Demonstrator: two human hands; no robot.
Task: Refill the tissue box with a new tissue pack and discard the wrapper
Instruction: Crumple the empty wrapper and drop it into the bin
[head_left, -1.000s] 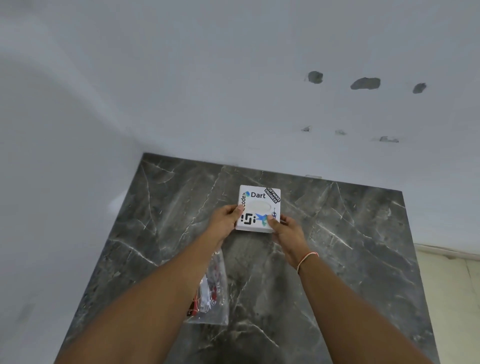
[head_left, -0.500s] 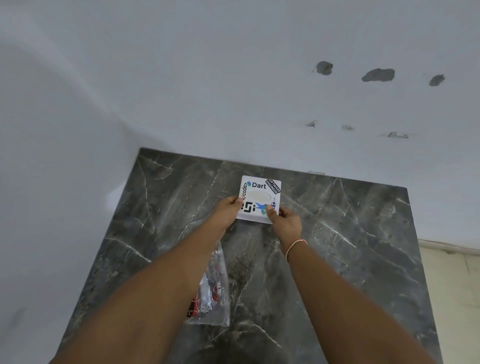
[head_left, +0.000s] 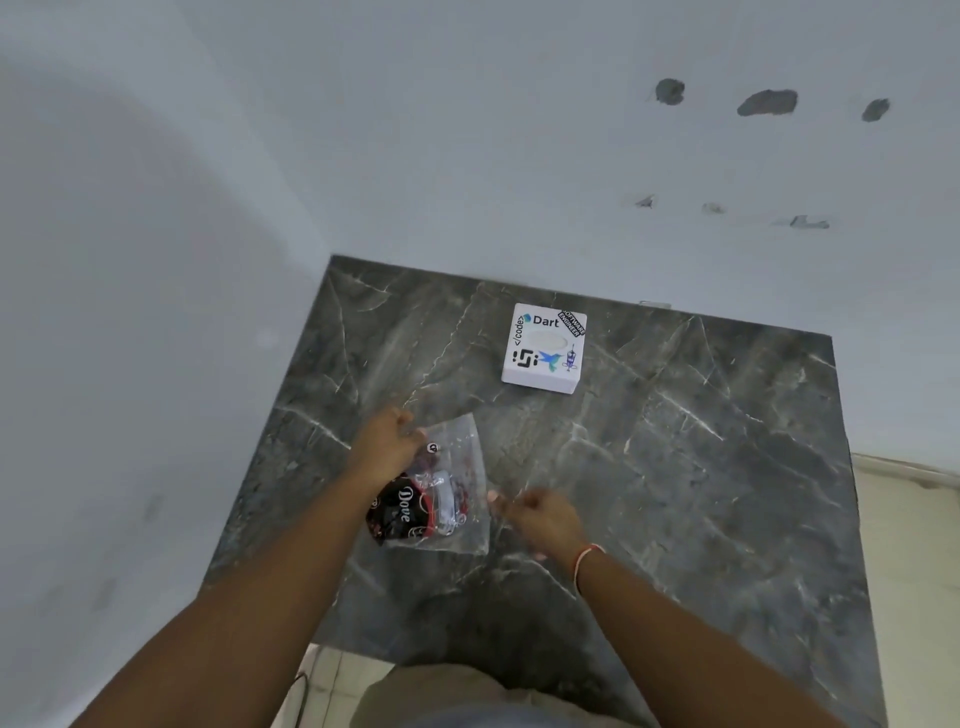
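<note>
A white square tissue box (head_left: 544, 349) covered in stickers rests on the dark marble counter (head_left: 701, 467) near the back wall, with no hand on it. Closer to me lies a crumpled clear plastic wrapper (head_left: 441, 493) with red and black "Dove" print. My left hand (head_left: 385, 448) touches the wrapper's upper left edge, fingers curled at the plastic. My right hand (head_left: 540, 519) is at the wrapper's right edge, fingers loosely bent; whether it pinches the plastic is unclear.
White walls meet in a corner at the counter's back left. The counter's front edge is just below my arms, with tiled floor (head_left: 332, 675) beneath. Pale floor (head_left: 909, 519) shows past the counter's right edge.
Both hands have let go of the tissue box, which now sits alone by the wall, and drawn back toward me to the wrapper. The wrapper is now uncovered.
</note>
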